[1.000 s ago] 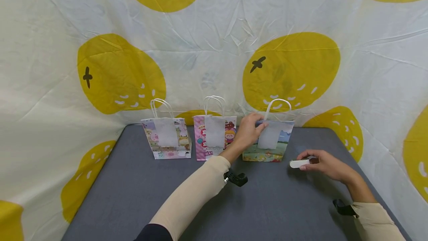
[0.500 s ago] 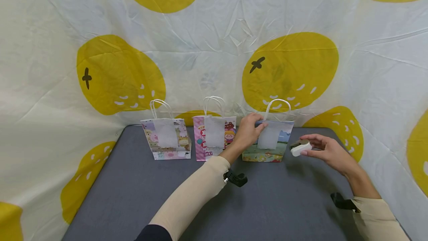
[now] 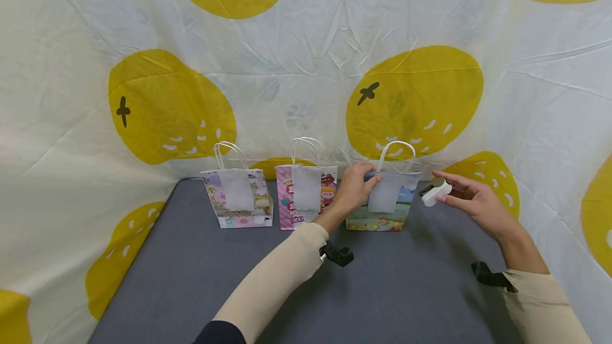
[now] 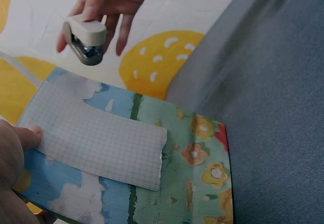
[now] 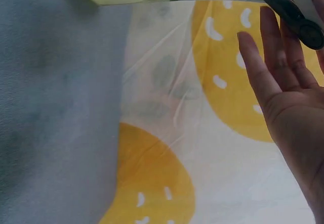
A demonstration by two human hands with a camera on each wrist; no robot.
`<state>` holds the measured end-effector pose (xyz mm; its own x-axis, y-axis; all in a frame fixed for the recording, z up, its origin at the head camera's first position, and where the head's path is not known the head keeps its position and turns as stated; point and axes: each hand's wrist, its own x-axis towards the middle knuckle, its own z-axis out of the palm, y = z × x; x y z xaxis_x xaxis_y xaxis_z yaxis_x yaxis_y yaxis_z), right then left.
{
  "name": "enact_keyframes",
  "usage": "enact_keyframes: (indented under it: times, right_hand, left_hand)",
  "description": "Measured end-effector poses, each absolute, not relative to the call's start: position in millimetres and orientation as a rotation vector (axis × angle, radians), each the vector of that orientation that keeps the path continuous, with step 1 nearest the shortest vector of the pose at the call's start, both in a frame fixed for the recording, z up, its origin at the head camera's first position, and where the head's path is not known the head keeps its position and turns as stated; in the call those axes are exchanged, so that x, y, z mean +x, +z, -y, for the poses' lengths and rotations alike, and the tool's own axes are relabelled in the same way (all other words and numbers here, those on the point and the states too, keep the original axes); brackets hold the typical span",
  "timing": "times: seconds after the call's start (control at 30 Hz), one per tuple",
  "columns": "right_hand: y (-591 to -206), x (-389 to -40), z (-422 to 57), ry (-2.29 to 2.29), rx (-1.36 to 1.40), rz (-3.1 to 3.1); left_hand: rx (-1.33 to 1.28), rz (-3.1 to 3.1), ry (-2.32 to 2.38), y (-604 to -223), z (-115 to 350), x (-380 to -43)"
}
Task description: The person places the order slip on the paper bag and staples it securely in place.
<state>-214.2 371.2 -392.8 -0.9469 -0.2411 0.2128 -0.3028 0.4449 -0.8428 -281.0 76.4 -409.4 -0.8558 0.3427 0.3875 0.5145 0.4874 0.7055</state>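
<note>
My left hand (image 3: 356, 185) pinches the upper left edge of the right-hand paper gift bag (image 3: 375, 223), which has a blue sky and flower meadow print. A torn strip of grid paper (image 4: 101, 133) lies flat against that bag's front, near my left thumb in the left wrist view. My right hand (image 3: 483, 211) holds a small white mini stapler (image 3: 437, 192) between thumb and fingers. The stapler is in the air just right of the bag's top edge, apart from it, with its jaws apart. In the right wrist view the other fingers (image 5: 276, 52) are extended.
Left of the held bag stand a pink cartoon bag (image 3: 287, 216) and an animal-print bag (image 3: 246, 220), each with white handles and a white paper strip. All are near the back edge of the grey table (image 3: 191, 280). A lemon-print cloth (image 3: 296, 94) hangs behind.
My right hand has lifted the stapler from low beside the bag to near its top edge, tilting it on the way. My left hand stays at the bag's edge.
</note>
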Motion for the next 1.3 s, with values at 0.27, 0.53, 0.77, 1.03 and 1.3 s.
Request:
enact_keyframes:
  times: [0.27, 0.53, 0.77, 1.03, 1.3]
  right_hand:
    - [-377.2, -220.7, -365.0, 1.556, 0.441, 2.581]
    - [-367.6, -229.8, -358.3, 1.781, 0.429, 2.397]
    - [-358.7, -241.2, -345.6, 1.907, 0.481, 2.256]
    - [-354.4, -254.1, -333.3, 1.982, 0.472, 2.214]
    - [-350.7, -270.3, -325.1, 2.065, 0.556, 2.244]
  left_hand:
    - [-0.733, 2.538, -1.295, -407.5, -76.0, -279.7]
    - [-0.746, 2.531, -1.318, -407.5, -75.4, -278.6]
    - [-0.743, 2.530, -1.318, -407.9, -75.8, -279.0]
    - [-0.733, 2.530, -1.340, -406.9, -76.4, -278.6]
    - [-0.733, 2.540, -1.334, -407.4, -76.3, -280.5]
